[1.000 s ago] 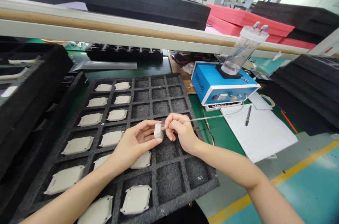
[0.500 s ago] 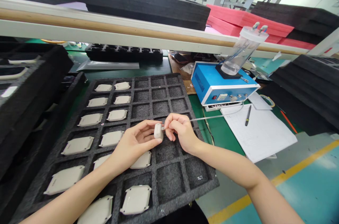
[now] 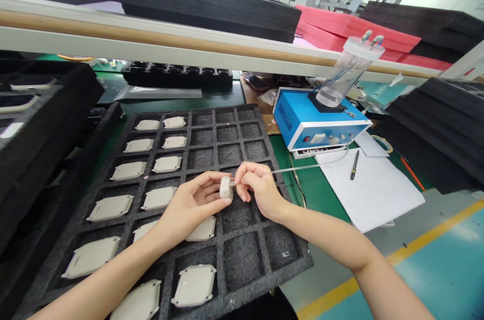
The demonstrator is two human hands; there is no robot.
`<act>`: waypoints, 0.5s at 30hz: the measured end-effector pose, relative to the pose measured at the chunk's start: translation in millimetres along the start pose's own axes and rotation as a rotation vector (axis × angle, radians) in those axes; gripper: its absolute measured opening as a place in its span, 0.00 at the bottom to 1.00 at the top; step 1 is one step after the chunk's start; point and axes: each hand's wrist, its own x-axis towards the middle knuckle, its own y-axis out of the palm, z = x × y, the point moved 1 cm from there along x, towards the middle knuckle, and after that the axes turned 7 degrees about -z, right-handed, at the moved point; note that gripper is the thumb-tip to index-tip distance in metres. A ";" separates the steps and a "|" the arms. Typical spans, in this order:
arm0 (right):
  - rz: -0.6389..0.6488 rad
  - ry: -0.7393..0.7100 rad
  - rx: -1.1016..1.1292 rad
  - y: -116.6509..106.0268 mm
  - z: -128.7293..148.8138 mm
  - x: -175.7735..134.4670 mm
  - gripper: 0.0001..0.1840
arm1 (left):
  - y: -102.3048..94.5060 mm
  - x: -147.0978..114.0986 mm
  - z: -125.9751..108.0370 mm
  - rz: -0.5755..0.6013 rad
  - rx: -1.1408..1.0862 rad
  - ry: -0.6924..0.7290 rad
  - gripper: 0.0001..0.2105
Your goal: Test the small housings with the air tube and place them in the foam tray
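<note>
Between the thumb and fingers of my left hand (image 3: pixel 194 204) a small beige plastic casing (image 3: pixel 226 188) is held edge-on. My right hand (image 3: pixel 259 186) pinches the end of a thin clear tube (image 3: pixel 298 168), its tip against the casing's side; my fingers partly hide the contact. Both hands are above a black foam tray (image 3: pixel 242 259) with square pockets. Beige casings lie in its left columns, such as one casing (image 3: pixel 194 285) near the front and another casing (image 3: pixel 111 208) at the left. My left forearm covers some of them.
The tube runs to a blue machine (image 3: pixel 302 118) with a clear cylinder (image 3: pixel 342 75) on top. Paper sheets (image 3: pixel 366 194) with a marker pen (image 3: pixel 354 166) lie at the right. Foam tray stacks (image 3: pixel 45 103) stand at the left. A shelf edge (image 3: pixel 170 48) crosses behind.
</note>
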 end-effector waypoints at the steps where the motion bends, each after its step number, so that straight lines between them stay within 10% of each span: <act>1: 0.000 0.000 0.000 0.1 0.2 0.1 0.06 | -0.1 0.0 0.1 -0.001 -0.002 0.003 0.19; 15: 0.095 -0.079 0.053 -1.5 -1.4 -1.4 0.05 | -3.4 -1.9 2.9 0.012 -0.002 0.131 0.17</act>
